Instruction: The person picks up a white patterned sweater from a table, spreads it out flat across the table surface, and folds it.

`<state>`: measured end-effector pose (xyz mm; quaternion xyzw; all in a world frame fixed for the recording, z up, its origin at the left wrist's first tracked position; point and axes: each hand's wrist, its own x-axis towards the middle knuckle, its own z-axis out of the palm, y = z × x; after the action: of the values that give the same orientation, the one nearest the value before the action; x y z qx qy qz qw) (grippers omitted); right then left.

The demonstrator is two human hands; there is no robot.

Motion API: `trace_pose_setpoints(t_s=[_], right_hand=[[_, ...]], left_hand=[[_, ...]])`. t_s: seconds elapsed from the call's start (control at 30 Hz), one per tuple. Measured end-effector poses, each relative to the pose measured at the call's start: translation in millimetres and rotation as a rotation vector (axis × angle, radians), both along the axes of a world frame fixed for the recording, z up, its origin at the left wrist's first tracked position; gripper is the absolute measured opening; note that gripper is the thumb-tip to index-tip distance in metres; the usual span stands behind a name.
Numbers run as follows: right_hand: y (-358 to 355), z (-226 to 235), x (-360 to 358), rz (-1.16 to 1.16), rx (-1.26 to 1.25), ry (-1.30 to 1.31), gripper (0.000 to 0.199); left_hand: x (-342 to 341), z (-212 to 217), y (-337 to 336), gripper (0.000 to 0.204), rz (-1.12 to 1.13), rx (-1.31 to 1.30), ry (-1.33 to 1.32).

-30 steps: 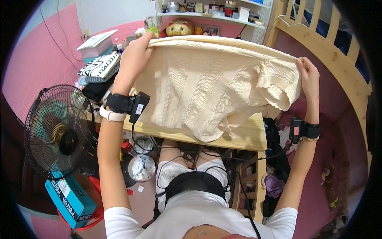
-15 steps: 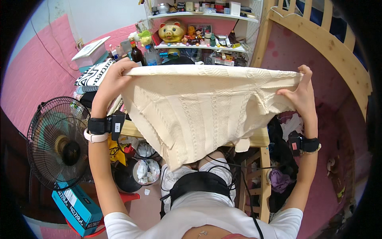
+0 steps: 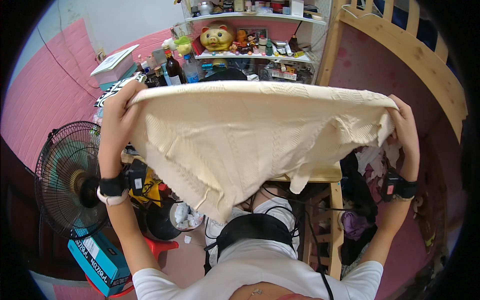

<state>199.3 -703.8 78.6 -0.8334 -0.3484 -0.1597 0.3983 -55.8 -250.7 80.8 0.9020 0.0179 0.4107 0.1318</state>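
A cream cable-knit garment (image 3: pixel 260 132) is stretched wide between my two hands, its top edge taut and nearly level. My left hand (image 3: pixel 119 114) is closed around its upper left corner. At the upper right corner, my right hand (image 3: pixel 404 122) grips the cloth, with part of the fingers behind the fabric. Below, the knit hangs to a point above my lap, and a narrow flap dangles on the right side. Whether it is a sweater or a cardigan cannot be made out.
Behind the cloth, white shelves (image 3: pixel 255 56) hold a golden pig figure (image 3: pixel 217 38) and small items. A black fan (image 3: pixel 70 185) stands at left above a blue box (image 3: pixel 100 262). A waste bin (image 3: pixel 186 216) sits below. Wooden bed rails (image 3: pixel 395 45) rise at right; dark cables cross near my lap.
My hands have moved farther apart, pulling the garment wider. My right hand has lowered slightly, and its fingers have closed over the corner.
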Motion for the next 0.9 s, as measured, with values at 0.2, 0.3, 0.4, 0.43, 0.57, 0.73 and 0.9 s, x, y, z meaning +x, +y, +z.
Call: trace_pose_setpoints(t_s=[0.2, 0.3, 0.4, 0.43, 0.57, 0.73, 0.9], right_hand=[[4, -9, 8, 0.233, 0.401, 0.478, 0.025], [38, -27, 31, 0.319, 0.526, 0.503, 0.027], [71, -35, 58, 0.324, 0.535, 0.377, 0.026], [84, -52, 76, 0.247, 0.533, 0.277, 0.026], [144, -148, 181, -0.099, 0.084, -0.301, 0.043], [175, -242, 154, 0.084, -0.052, -0.047, 0.062], [150, -277, 85, 0.236, -0.345, 0.152, 0.062]], left_hand=[[6, -10, -7, 0.014, 0.089, -0.086, 0.05], [36, -24, 8, 0.024, 0.251, 0.012, 0.073], [69, -27, 35, 0.032, 0.396, 0.132, 0.091], [107, -38, 47, 0.034, 0.428, 0.107, 0.057], [199, -86, 100, 0.028, 0.513, -0.088, 0.028], [205, -187, 73, 0.036, 0.206, -0.168, 0.187], [138, -271, 3, 0.055, 0.016, -0.084, 0.491]])
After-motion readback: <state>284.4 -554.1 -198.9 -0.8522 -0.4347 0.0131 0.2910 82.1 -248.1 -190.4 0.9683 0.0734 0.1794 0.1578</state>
